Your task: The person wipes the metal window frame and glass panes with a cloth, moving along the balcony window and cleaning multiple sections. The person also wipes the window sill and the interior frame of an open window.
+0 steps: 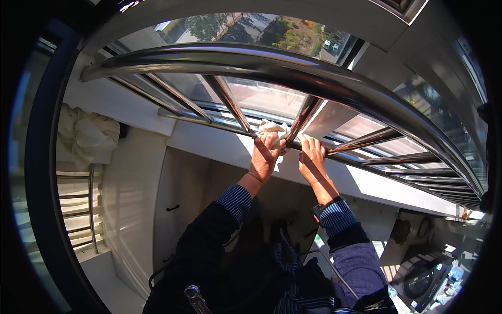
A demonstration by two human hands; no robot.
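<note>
Dark sleeves with striped cuffs extend toward the curved steel railing. At its lower edge, the left hand grips a crumpled cream cloth against the lower rail; right of an upright bar, the right hand curls over that rail.

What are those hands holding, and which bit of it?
The left hand holds a crumpled whitish cloth by its bunched near side, against the lower metal rail. The right hand curls over that rail, right of the cloth.
</note>
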